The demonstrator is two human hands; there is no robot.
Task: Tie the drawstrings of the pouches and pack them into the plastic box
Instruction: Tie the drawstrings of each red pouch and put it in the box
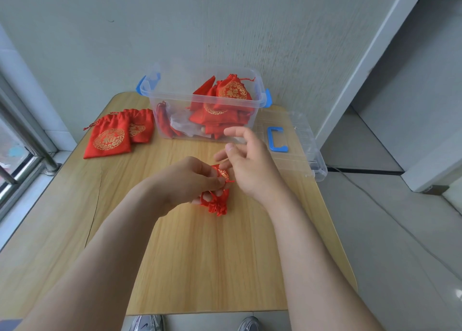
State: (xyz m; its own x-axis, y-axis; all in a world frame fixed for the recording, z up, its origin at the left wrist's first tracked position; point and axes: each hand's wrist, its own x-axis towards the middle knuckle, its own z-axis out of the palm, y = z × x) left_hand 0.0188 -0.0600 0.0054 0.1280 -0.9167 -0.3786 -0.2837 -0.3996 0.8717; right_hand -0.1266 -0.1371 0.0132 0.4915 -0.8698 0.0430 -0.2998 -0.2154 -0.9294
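Pinching the small red satin drawstring pouch (217, 204) in my left hand (190, 178) over the wooden table (200, 255), I keep its long axis pointing toward the clear plastic box (172, 98) beyond. My right hand (250, 167) is just beside it, fingers spread; I cannot tell whether it holds a cord. The gold medallion print is unreadable.

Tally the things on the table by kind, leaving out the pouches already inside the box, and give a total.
Red pouches: 3, two lying left, third pouch gripped by the left hand
Plastic box: 1
Clear lid: 1
Total: 5
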